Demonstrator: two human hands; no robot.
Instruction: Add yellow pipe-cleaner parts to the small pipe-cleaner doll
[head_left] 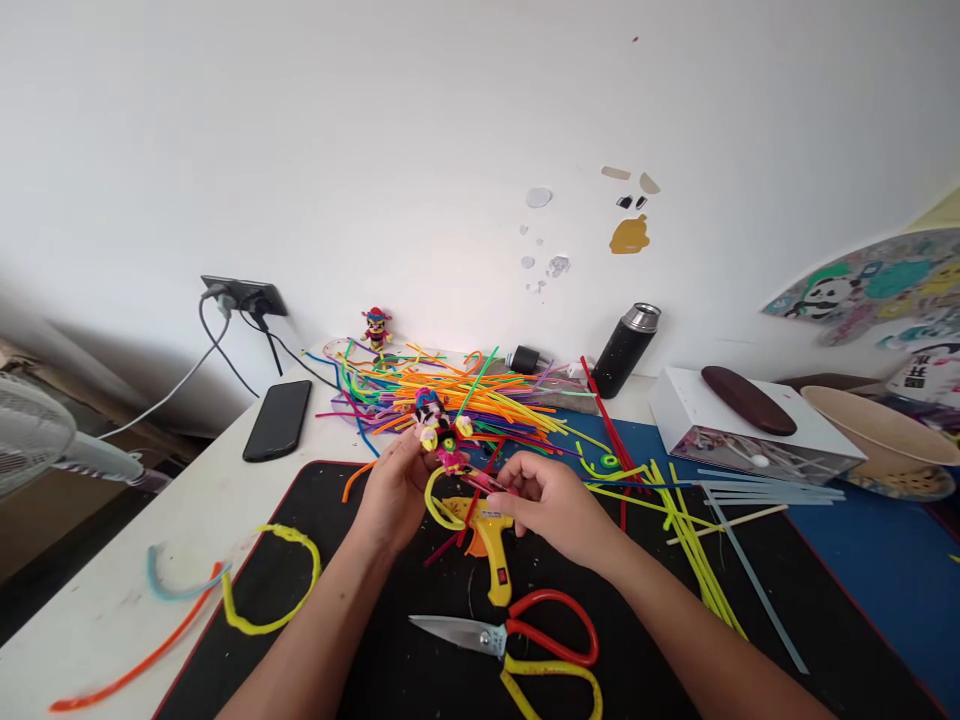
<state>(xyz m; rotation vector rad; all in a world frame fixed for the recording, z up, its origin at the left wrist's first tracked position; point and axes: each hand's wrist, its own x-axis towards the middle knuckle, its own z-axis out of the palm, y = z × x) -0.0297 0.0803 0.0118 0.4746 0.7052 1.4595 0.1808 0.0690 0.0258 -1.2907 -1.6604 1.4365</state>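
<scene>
My left hand is closed around a small pipe-cleaner doll with a blue and red head, yellow and white arms and a pink lower body. Close to the doll's lower end, the fingers of my right hand are pinched on a slim pinkish tool, mostly hidden by the fingers. Beneath both hands a yellow glue gun lies on the black mat. Nearer to me rest large scissors, blades apart, with one red and one yellow handle loop.
Colourful pipe cleaners are heaped along the wall, with a similar doll behind. A phone lies left. At the right are a black thermos, a white box, glue sticks and yellow-green pipe cleaners.
</scene>
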